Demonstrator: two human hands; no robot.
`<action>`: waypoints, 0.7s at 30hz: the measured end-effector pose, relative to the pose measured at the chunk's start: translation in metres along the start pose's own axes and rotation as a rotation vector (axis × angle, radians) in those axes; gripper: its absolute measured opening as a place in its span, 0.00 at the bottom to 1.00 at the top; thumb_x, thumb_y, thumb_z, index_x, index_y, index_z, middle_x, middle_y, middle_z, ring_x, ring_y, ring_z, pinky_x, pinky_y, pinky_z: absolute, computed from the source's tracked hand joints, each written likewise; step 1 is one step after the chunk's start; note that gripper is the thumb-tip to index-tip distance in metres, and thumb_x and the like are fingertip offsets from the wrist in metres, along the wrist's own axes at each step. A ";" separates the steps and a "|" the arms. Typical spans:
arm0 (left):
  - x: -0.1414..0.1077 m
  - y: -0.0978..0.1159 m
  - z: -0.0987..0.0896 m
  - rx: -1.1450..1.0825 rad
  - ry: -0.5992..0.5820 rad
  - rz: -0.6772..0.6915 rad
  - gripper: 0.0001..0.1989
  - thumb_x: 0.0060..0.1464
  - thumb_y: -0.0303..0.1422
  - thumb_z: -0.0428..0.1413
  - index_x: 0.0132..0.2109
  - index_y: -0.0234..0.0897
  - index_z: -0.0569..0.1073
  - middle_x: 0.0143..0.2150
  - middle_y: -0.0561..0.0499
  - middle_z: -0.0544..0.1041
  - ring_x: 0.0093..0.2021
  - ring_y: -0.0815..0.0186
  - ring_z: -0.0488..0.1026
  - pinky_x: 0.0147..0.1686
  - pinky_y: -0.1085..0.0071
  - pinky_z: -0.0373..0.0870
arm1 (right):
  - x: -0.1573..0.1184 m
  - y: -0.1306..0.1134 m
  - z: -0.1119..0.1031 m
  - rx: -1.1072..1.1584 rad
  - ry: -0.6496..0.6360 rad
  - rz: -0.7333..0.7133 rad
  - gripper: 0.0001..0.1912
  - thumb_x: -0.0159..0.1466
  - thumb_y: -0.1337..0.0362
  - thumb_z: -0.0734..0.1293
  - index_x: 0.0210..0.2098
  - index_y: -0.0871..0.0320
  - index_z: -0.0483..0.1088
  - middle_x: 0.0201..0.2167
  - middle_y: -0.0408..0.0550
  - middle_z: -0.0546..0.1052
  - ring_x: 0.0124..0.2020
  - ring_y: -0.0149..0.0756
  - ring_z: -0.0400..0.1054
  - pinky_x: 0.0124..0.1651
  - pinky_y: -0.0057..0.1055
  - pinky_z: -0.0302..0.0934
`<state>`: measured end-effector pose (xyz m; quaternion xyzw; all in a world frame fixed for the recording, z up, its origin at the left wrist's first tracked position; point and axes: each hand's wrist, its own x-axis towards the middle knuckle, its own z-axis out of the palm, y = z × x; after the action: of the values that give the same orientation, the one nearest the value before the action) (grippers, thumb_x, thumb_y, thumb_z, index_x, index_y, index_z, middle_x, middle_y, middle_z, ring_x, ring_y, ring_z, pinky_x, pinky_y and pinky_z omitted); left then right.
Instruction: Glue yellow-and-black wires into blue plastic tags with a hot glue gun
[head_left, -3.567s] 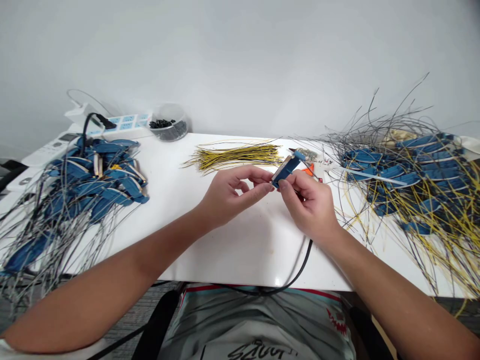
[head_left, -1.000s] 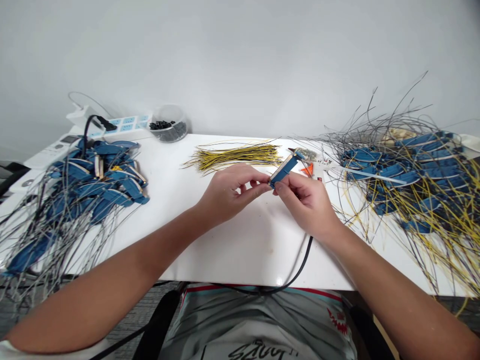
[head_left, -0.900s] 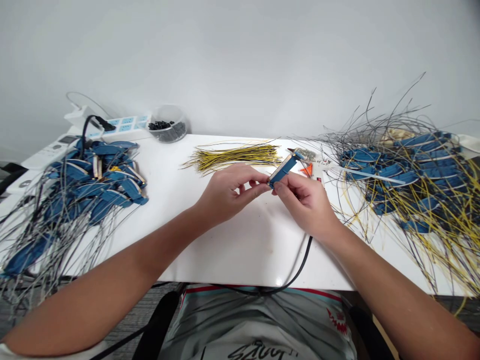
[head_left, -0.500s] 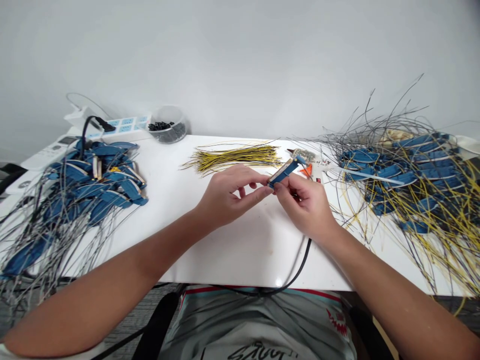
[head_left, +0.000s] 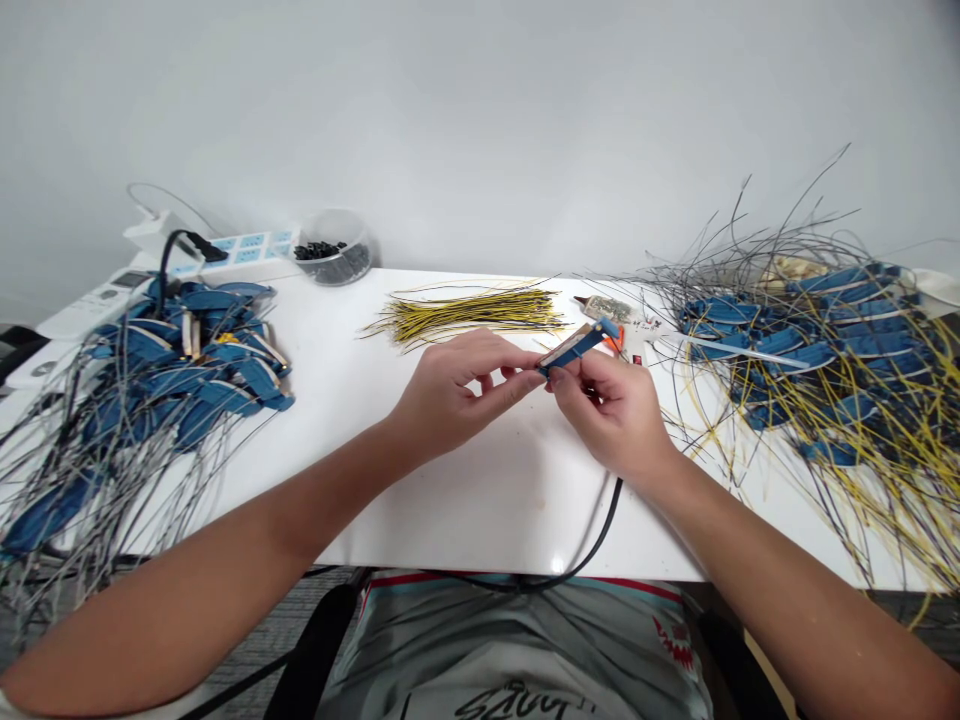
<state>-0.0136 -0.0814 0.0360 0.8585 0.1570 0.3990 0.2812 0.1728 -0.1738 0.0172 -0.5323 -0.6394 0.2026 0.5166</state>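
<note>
My left hand (head_left: 469, 385) is closed in a pinch at the lower left end of a slim blue plastic piece (head_left: 576, 346) with a pale strip along its upper edge. My right hand (head_left: 616, 412) grips the same piece from below and the right, its thumb near my left fingertips. The piece slants up toward the right above the table, and fingers cover part of it. A black cable (head_left: 611, 515) emerges below my right hand and curves down to the table's front edge; its upper end is hidden.
A bundle of yellow and black wires (head_left: 472, 314) lies behind my hands. Piles of wired blue pieces stand left (head_left: 202, 385) and right (head_left: 847, 350). Farther back are a clear tub (head_left: 352, 262) of black parts, a power strip (head_left: 251, 250), and an orange-handled tool (head_left: 616, 338).
The upper right end of the blue piece has dipped and turned slightly. Both hands stay in nearly the same place, still holding it.
</note>
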 end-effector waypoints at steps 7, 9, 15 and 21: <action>-0.001 -0.002 -0.001 -0.030 0.009 -0.015 0.09 0.62 0.36 0.62 0.46 0.39 0.84 0.36 0.50 0.83 0.35 0.74 0.75 0.31 0.79 0.70 | 0.000 0.000 -0.001 -0.014 -0.001 -0.019 0.15 0.71 0.65 0.64 0.27 0.57 0.60 0.23 0.41 0.61 0.24 0.28 0.51 0.25 0.29 0.47; -0.001 -0.002 -0.001 -0.052 -0.001 -0.035 0.09 0.61 0.36 0.63 0.46 0.39 0.84 0.36 0.50 0.83 0.35 0.74 0.76 0.32 0.79 0.71 | 0.000 0.001 -0.001 -0.010 -0.001 -0.022 0.15 0.71 0.65 0.65 0.28 0.57 0.61 0.22 0.40 0.60 0.23 0.28 0.51 0.25 0.29 0.47; -0.001 0.000 -0.002 -0.104 -0.014 -0.095 0.10 0.61 0.37 0.63 0.46 0.39 0.84 0.37 0.50 0.83 0.35 0.74 0.76 0.31 0.79 0.71 | -0.002 0.002 -0.001 0.013 -0.010 0.012 0.17 0.72 0.61 0.64 0.27 0.57 0.61 0.23 0.42 0.62 0.24 0.29 0.52 0.26 0.30 0.47; -0.001 0.003 -0.002 -0.094 0.005 -0.077 0.11 0.60 0.37 0.64 0.48 0.38 0.83 0.39 0.49 0.83 0.35 0.75 0.77 0.31 0.80 0.73 | -0.003 0.003 -0.001 0.067 -0.007 0.017 0.12 0.73 0.60 0.65 0.33 0.58 0.70 0.23 0.42 0.64 0.24 0.30 0.54 0.27 0.31 0.48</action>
<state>-0.0156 -0.0841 0.0381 0.8367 0.1719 0.3971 0.3359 0.1751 -0.1756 0.0136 -0.5194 -0.6294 0.2300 0.5303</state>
